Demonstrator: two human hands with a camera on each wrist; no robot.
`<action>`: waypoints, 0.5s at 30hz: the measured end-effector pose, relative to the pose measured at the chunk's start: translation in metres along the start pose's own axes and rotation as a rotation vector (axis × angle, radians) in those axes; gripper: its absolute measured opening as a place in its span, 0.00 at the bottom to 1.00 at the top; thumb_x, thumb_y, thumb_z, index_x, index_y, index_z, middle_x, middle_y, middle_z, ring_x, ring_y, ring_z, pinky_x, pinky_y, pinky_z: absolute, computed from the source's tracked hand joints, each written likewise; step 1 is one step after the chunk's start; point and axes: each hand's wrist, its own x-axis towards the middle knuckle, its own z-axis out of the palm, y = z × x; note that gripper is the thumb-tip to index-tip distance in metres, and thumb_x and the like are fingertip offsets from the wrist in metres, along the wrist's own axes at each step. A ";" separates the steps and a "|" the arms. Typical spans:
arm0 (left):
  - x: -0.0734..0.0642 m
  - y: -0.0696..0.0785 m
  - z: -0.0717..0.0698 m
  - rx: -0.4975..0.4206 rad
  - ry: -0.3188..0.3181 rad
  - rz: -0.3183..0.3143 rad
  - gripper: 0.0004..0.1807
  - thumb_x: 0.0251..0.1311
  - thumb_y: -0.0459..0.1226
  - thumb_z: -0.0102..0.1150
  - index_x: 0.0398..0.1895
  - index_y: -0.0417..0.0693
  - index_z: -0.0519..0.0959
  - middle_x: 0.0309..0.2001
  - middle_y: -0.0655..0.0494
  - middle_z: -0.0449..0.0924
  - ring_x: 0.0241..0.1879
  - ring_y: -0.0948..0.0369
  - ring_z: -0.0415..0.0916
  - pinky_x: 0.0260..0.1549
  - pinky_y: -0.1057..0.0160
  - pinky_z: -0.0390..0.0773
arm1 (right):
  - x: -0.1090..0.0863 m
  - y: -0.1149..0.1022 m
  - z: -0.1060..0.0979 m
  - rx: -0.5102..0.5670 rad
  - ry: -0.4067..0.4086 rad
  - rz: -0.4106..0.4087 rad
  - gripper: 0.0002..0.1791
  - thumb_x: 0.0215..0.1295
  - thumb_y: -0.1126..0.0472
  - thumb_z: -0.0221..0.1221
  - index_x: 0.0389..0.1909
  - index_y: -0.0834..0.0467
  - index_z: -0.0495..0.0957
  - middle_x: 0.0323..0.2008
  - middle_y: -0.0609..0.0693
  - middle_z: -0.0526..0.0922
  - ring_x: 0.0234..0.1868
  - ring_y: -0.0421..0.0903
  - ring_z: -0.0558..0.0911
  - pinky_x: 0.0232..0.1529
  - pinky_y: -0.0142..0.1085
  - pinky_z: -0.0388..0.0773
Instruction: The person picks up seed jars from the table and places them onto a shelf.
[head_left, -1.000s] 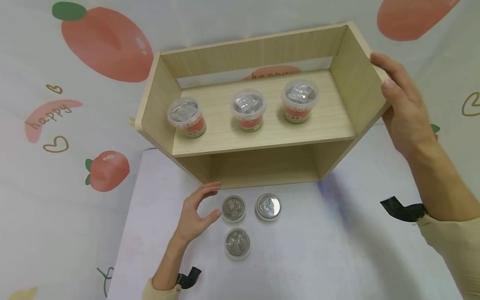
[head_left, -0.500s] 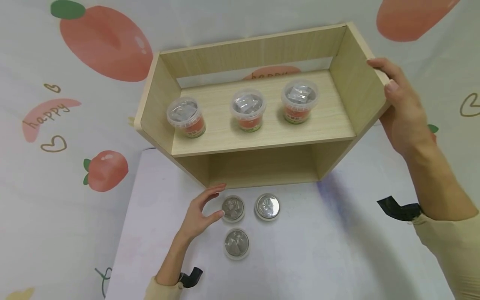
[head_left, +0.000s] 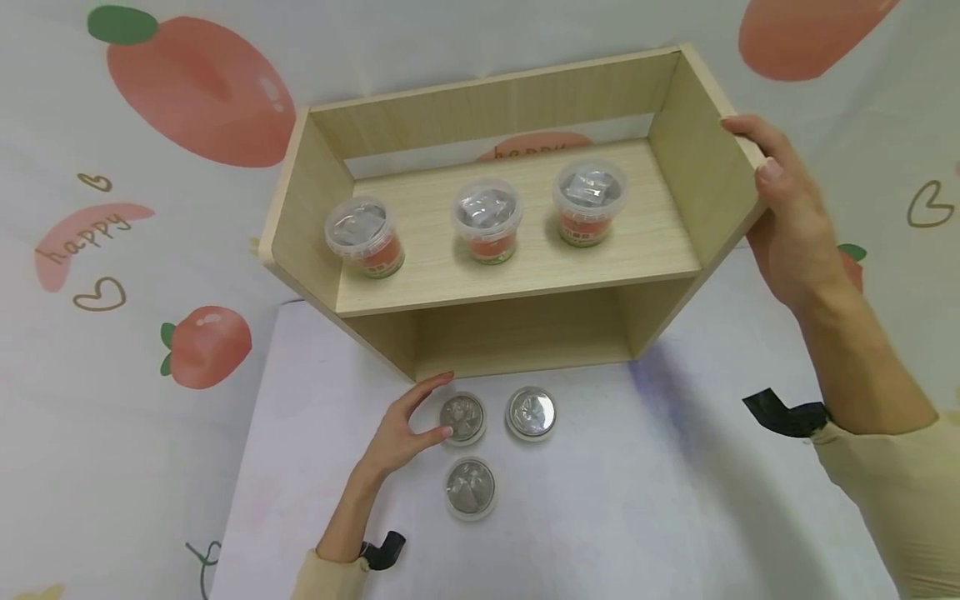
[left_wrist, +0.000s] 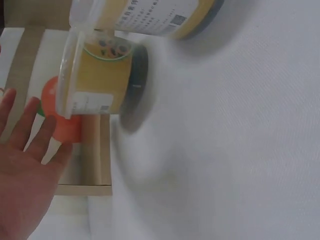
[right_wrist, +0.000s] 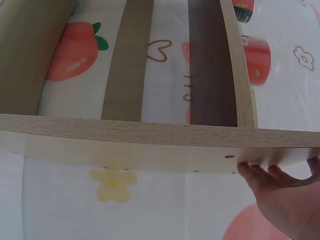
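Left hand [head_left: 396, 435] is hovering, digits apart, beside round yellow clear-lidded plastic tub [head_left: 463, 414], seemingly needing an even pinch; right hand [head_left: 797, 223] is gripping pale wooden shelf [head_left: 697, 162].

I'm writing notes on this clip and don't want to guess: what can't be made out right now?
- Upper yellow cup, left wrist view: cut off by the top edge.
- Lower yellow cup's label print, left wrist view: too small and blurred.
- Table cups' sides, head view: hidden beneath their lids.
- Right hand, right wrist view: partly cut off by the right edge.
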 end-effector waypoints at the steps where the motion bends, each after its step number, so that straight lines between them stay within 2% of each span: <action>1: 0.000 -0.001 0.000 0.003 -0.011 -0.014 0.38 0.49 0.21 0.69 0.66 0.29 0.67 0.66 0.32 0.67 0.69 0.41 0.61 0.67 0.38 0.56 | 0.000 0.000 0.000 -0.001 0.004 -0.001 0.26 0.60 0.58 0.60 0.61 0.57 0.74 0.59 0.59 0.64 0.54 0.51 0.65 0.47 0.38 0.64; 3: 0.000 -0.003 0.000 -0.002 -0.037 -0.034 0.39 0.49 0.22 0.69 0.68 0.30 0.66 0.68 0.33 0.65 0.71 0.41 0.58 0.68 0.38 0.53 | 0.000 0.000 0.001 -0.002 0.013 -0.003 0.26 0.60 0.58 0.60 0.61 0.57 0.74 0.60 0.59 0.64 0.54 0.51 0.65 0.47 0.38 0.63; 10: 0.002 -0.012 0.002 -0.053 -0.141 -0.079 0.41 0.50 0.23 0.70 0.70 0.33 0.64 0.73 0.34 0.57 0.74 0.41 0.51 0.68 0.38 0.52 | -0.001 0.000 0.004 -0.022 0.035 -0.010 0.26 0.59 0.58 0.59 0.60 0.57 0.74 0.61 0.59 0.63 0.55 0.51 0.64 0.48 0.40 0.62; 15: 0.001 -0.029 0.005 -0.050 -0.192 -0.122 0.43 0.51 0.25 0.70 0.72 0.35 0.62 0.74 0.37 0.55 0.75 0.42 0.49 0.68 0.35 0.50 | -0.001 0.000 0.005 -0.024 0.042 -0.009 0.26 0.58 0.58 0.59 0.60 0.57 0.75 0.61 0.58 0.63 0.55 0.51 0.64 0.47 0.40 0.61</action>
